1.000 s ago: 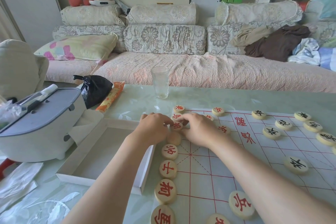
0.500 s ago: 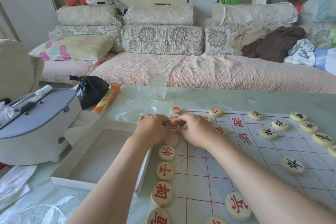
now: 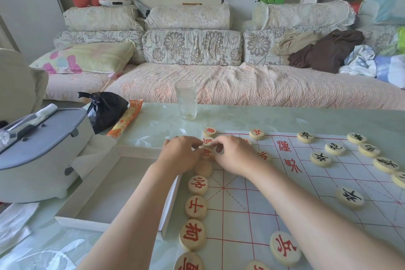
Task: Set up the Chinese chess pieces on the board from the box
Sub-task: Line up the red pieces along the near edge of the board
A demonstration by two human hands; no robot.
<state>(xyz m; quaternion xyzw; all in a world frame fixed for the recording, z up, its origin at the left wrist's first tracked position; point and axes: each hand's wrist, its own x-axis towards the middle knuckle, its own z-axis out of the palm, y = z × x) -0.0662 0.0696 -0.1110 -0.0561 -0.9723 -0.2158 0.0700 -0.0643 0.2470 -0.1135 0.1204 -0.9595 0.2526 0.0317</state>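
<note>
A white paper chess board [image 3: 306, 199] with red lines lies on the table. Round wooden pieces with red characters form a column along its left edge [image 3: 198, 182]. Pieces with black characters [image 3: 350, 197] sit at the right. My left hand [image 3: 178, 153] and my right hand [image 3: 235, 153] meet over the far part of the red column. Their fingertips pinch a red piece [image 3: 207, 151], which is partly hidden between them. Another red piece [image 3: 208, 140] lies just beyond the fingers. A blank-faced piece [image 3: 203, 168] sits right below my hands. The open white box [image 3: 109, 190] stands left of the board.
A drinking glass [image 3: 186, 99] stands beyond the board. A grey lidded appliance [image 3: 41, 151], a black plastic bag [image 3: 105, 109] and an orange packet [image 3: 126, 119] lie at the left. Crumpled clear plastic [image 3: 19, 237] lies at the near left. A sofa runs behind the table.
Both hands stay together over the same red pieces with only slight finger shifts. The view has tilted a little.
</note>
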